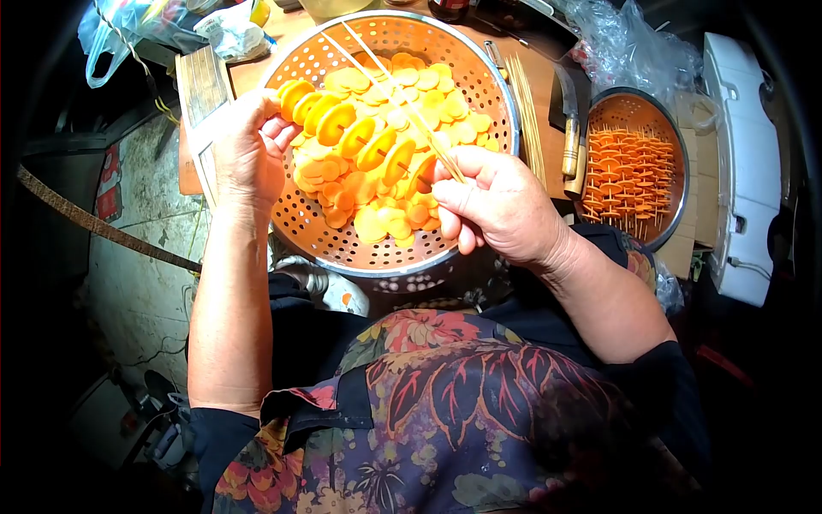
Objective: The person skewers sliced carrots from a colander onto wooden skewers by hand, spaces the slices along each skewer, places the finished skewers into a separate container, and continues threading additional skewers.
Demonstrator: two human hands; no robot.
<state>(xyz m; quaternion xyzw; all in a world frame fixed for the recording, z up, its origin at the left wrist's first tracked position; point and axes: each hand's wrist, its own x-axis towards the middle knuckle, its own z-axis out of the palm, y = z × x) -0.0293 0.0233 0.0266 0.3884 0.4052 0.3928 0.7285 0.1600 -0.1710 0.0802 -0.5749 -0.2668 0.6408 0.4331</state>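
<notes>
A skewer of spaced-out orange round slices, which look like carrot (336, 124), stretches between my two hands above a large perforated colander (295, 224). My left hand (247, 141) pinches its far-left end, by the first slices. At the other end, the fingers of my right hand (501, 201) are closed on the skewer, close to the last slice. Two bare bamboo skewers (377, 70) also stick out of my right hand, slanting up and left across the colander. Many loose carrot slices (371, 224) lie heaped inside the colander.
To the right, a smaller colander (655, 104) holds several loaded skewers (625, 176). A bundle of bare skewers (525, 111) and a knife (569, 128) lie between the colanders. Clear plastic bags (629, 43) sit behind; a wooden board (204, 81) is at left.
</notes>
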